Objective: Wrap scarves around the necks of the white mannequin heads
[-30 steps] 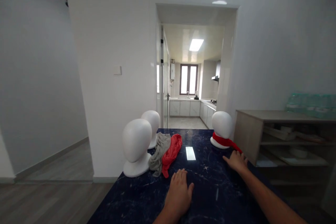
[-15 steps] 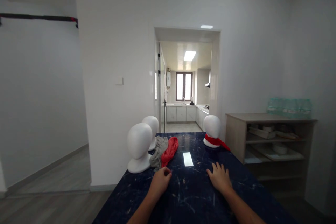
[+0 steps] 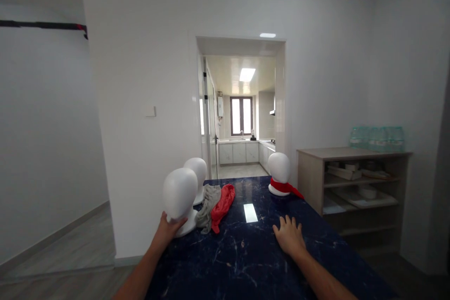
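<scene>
My left hand is wrapped round the neck of the nearer white mannequin head, its thumb across the front and fingers at the left side. That head stands upright at the table's left edge. A second mannequin head is partly hidden behind it. Right beside them lie a crumpled grey scarf and a crumpled red scarf. My right hand is open, fingers spread over the tabletop and holding nothing. Beyond it a third mannequin head has a dark red scarf round its neck.
The dark blue marbled table stretches away from me. To the right is a wooden shelf unit with bottles on top and trays inside. A doorway ahead opens onto a kitchen. A light reflection shows on the tabletop.
My left hand has moved left from beside the red scarf to the nearer mannequin head and closed on its neck. My right hand stays spread over the table. The view has turned slightly right.
</scene>
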`<state>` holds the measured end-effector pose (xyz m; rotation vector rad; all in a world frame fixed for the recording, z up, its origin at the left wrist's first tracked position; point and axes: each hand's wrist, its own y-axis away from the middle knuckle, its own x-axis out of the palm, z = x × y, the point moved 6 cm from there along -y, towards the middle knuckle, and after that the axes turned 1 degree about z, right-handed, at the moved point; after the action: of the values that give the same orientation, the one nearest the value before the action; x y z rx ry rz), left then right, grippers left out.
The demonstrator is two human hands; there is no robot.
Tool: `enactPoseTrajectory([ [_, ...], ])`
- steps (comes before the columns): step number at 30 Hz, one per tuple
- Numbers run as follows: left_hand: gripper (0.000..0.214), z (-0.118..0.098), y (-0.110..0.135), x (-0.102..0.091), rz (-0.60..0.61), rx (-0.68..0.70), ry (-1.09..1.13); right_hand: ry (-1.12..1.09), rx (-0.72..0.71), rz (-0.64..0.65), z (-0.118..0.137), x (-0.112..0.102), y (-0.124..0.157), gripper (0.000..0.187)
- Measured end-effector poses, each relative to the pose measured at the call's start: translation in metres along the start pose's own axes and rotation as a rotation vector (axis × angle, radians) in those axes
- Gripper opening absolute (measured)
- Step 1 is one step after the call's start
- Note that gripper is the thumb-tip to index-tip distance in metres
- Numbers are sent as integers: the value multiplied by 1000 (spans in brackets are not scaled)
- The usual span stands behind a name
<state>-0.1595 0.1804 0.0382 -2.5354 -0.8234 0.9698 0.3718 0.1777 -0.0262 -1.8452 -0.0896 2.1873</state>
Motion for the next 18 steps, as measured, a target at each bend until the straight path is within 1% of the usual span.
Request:
enactPoseTrajectory([
  [3, 88, 0, -5, 12, -32, -9, 285, 12, 12, -14, 1, 0, 0, 67],
  [4, 91, 2, -6, 14, -50, -30, 339, 13, 13, -15, 1, 0, 0, 67],
  [6, 91, 3, -8, 15, -58, -59, 358, 9, 11, -11, 2, 0, 0, 67],
  [8, 85, 2, -9, 13, -34, -69, 341, 4, 12, -9, 2, -1, 1, 67],
  [10, 75, 0, -9, 6, -18, -88, 294, -3, 12, -9, 2, -2, 1, 67],
  [13, 69, -3, -5, -12, -48, -122, 207, -16, 13, -15, 2, -3, 1, 67],
  [16, 77, -11, 2, -29, -78, -128, 145, -28, 22, -14, 3, -3, 2, 66],
  [18, 84, -24, 9, -33, -93, -121, 159, -31, 24, -17, 4, -4, 2, 66],
])
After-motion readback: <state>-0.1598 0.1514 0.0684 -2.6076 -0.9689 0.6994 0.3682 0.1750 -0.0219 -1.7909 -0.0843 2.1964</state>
